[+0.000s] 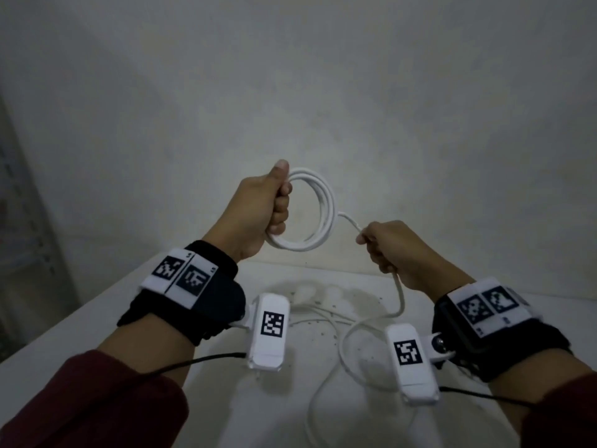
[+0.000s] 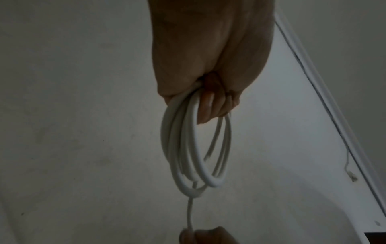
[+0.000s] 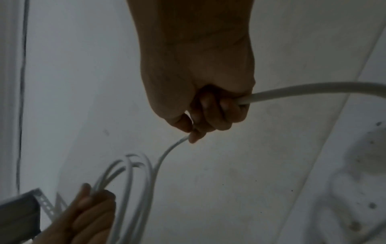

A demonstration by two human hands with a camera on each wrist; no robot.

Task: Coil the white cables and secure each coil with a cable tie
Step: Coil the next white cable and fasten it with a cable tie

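Observation:
My left hand (image 1: 277, 202) grips a round coil of white cable (image 1: 323, 215) held up above the table, thumb on top and fingers curled through the loops. In the left wrist view the coil (image 2: 188, 148) hangs from the curled fingers (image 2: 206, 107) in several loops. A single strand leaves the coil and runs to my right hand (image 1: 378, 244), which is closed round the cable (image 1: 400, 295). In the right wrist view the cable (image 3: 313, 90) passes through the fist and leaves by the fingertips (image 3: 194, 137) toward the coil (image 3: 133, 189). The rest of the cable trails down onto the table.
A white table (image 1: 129, 318) lies below the hands, its far edge against a pale wall. More loose white cable (image 1: 326, 376) lies looped on the tabletop between my wrists. A metal shelf frame (image 1: 22, 221) stands at the far left.

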